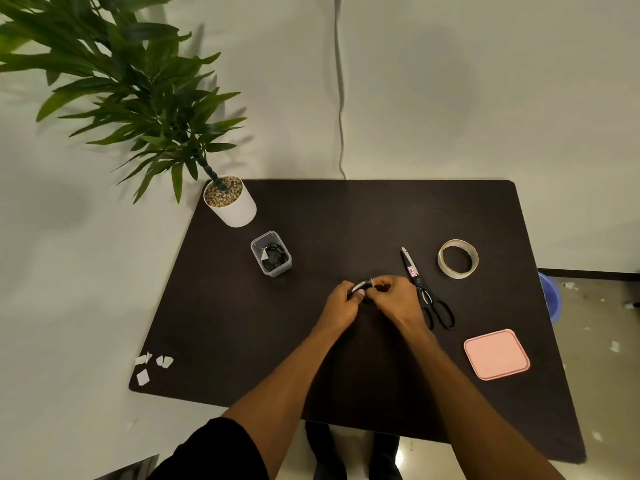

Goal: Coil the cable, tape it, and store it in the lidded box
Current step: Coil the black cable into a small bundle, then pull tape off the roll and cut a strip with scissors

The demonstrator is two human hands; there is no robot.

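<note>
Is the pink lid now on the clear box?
No, the pink lid lies flat on the table, far from the open clear box.

The table point(242, 341) is dark brown. The lid point(496, 354) is pink, the tape roll point(458, 258) is cream, the scissors point(427, 292) have black handles, and the plant pot point(235, 207) is white.

Office: dark desk point(242, 323), potted plant point(230, 202)

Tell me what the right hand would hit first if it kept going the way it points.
The right hand points up-left along its forearm, so it would meet the coiled cable and left hand at once. Beyond them, roughly in line, stands the clear box.
</note>
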